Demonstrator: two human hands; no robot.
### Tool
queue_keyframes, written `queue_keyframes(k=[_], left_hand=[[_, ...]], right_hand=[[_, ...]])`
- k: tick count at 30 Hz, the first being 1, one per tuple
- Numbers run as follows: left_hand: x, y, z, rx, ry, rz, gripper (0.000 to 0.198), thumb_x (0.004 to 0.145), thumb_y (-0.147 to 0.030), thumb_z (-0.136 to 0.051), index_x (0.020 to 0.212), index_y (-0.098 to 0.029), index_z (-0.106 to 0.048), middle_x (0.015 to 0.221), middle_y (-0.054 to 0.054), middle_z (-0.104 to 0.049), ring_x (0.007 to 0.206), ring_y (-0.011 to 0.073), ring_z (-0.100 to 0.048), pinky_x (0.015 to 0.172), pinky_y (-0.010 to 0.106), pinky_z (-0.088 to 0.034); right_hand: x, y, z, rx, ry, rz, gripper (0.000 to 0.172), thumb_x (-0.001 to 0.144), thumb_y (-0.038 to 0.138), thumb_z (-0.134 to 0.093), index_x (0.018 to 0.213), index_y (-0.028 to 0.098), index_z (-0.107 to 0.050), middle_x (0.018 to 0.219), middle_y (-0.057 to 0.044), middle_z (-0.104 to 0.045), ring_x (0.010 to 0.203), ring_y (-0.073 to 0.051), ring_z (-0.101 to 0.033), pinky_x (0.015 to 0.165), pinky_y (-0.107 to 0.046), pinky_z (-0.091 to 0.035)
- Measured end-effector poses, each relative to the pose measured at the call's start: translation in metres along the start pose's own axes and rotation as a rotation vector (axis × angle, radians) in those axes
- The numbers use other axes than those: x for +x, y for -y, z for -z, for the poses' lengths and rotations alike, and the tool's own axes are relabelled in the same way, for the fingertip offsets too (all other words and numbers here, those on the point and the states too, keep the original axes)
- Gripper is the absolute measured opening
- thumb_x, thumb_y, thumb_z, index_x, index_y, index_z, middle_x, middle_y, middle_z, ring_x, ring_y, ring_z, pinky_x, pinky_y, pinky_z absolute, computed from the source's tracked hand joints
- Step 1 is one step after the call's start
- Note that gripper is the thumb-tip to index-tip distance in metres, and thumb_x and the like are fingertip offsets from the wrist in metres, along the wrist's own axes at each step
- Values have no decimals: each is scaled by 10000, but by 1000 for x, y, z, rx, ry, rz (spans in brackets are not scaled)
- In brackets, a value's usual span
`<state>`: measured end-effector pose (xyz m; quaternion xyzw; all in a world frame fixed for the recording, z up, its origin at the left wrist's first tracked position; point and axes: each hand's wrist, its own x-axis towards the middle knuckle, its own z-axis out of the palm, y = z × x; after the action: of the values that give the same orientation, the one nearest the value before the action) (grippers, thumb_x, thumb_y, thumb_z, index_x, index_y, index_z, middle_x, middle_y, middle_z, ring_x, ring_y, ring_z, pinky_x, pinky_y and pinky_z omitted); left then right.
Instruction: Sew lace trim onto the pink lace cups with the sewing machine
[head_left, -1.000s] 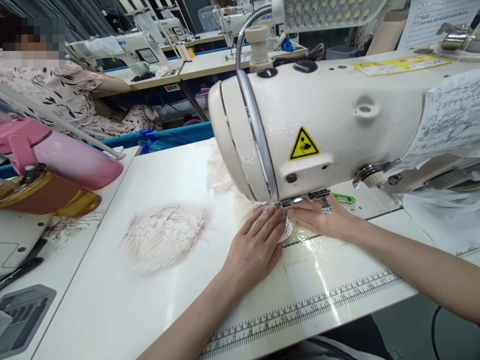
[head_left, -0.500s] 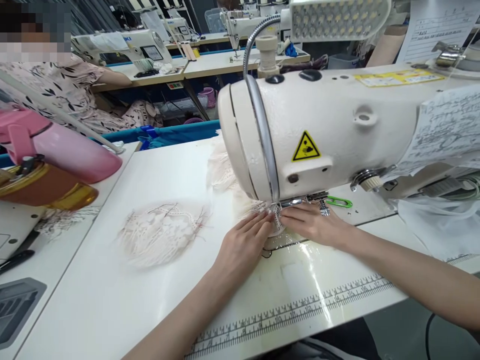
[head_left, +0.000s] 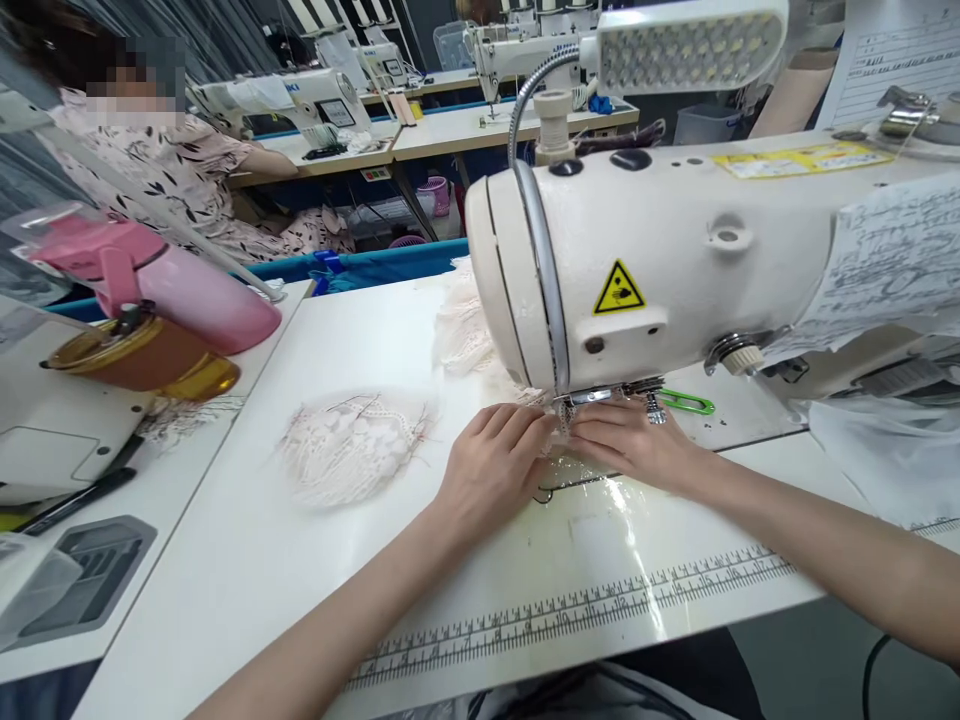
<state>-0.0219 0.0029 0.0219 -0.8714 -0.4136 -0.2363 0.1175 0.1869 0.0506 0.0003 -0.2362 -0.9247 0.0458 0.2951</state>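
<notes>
A white sewing machine [head_left: 675,270] stands on the white table [head_left: 225,560]. Under its head lies a strip of cream lace [head_left: 559,432], mostly hidden by my fingers. My left hand [head_left: 491,465] lies on the table with curled fingers pinching the lace just left of the presser foot. My right hand [head_left: 634,440], a ring on one finger, presses the lace from the right, fingertips meeting the left hand's. More lace [head_left: 461,330] bunches behind the machine head.
A round pile of cream lace [head_left: 352,445] lies to the left. Pink and amber bottles [head_left: 165,320] lie on a neighbouring machine at far left. Green snips [head_left: 686,402] sit behind my right hand. A ruler strip [head_left: 570,615] runs along the front edge. A person sits at back left.
My left hand's fingers have curled from flat to pinching the lace, and both hands have drawn closer together under the machine head. The camera has shifted left.
</notes>
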Motion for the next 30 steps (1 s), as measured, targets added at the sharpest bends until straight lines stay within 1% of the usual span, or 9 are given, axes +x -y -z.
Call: queue_keyframes(k=[4, 8, 12, 15, 18, 22, 25, 28, 30], left_hand=[[3, 3, 0, -177, -26, 100, 202, 804, -64, -492, 949, -150, -604, 854, 38, -653, 753, 164, -592, 641, 294, -494], [4, 4, -1, -335, 65, 107, 99, 848, -195, -579, 936, -183, -622, 889, 25, -651, 816, 154, -595, 712, 300, -476], [-4, 8, -5, -266, 122, 80, 158, 812, -150, -613, 956, -210, -633, 922, 4, -669, 859, 162, -588, 786, 335, -443], [-9, 9, -6, -189, 39, -21, 186, 805, -65, -552, 909, -196, -633, 870, 2, -672, 792, 149, -571, 773, 330, -440], [-9, 9, -4, -88, -33, -121, 148, 822, -80, -540, 899, -177, -620, 833, 14, -672, 772, 155, -577, 762, 336, -457], [-6, 7, -3, -36, -58, -170, 137, 838, -87, -533, 917, -165, -614, 821, 23, -682, 770, 160, -612, 741, 331, -498], [-5, 6, -5, -75, -29, -151, 196, 856, -119, -533, 1037, -134, -608, 990, 64, -701, 947, 183, -641, 856, 340, -532], [-8, 8, -9, -87, 86, -134, 357, 884, -160, -471, 1226, -83, -537, 1246, 115, -618, 1158, 216, -579, 999, 380, -498], [-10, 11, -11, -66, 159, -142, 420, 880, -187, -452, 1275, -56, -508, 1304, 137, -573, 1194, 247, -556, 1016, 417, -490]], right_hand=[[-1, 1, 2, -3, -35, -8, 357, 1027, 294, -394, 852, 160, -675, 905, -11, -682, 785, -135, -625, 726, -293, -446], [-3, -1, 2, 18, -47, 17, 258, 995, 269, -472, 874, 167, -675, 920, -3, -685, 807, -129, -624, 713, -276, -442], [-8, -5, -2, 69, -1, 26, 206, 983, 257, -483, 925, 173, -662, 967, -12, -683, 845, -144, -623, 794, -307, -439], [-12, -5, -6, 48, 41, 6, 206, 976, 283, -473, 1068, 170, -618, 1095, -43, -655, 936, -170, -612, 828, -340, -430], [-12, -2, -7, -47, 21, 28, 235, 968, 275, -478, 1155, 173, -577, 1203, -49, -611, 1011, -188, -591, 849, -362, -417], [-8, 2, -5, -76, 15, 99, 192, 946, 135, -486, 1032, 202, -644, 1060, -11, -667, 954, -158, -598, 836, -317, -438], [-8, 2, -4, -48, 20, 99, 229, 923, 79, -498, 990, 212, -672, 949, -2, -686, 930, -156, -599, 823, -299, -461], [-9, 2, -4, -43, 5, 88, 244, 922, 72, -505, 981, 224, -685, 921, 1, -691, 908, -152, -604, 824, -299, -468], [-9, 3, -3, -47, -13, 99, 246, 924, 71, -505, 977, 227, -689, 915, 8, -693, 903, -146, -609, 836, -301, -464]])
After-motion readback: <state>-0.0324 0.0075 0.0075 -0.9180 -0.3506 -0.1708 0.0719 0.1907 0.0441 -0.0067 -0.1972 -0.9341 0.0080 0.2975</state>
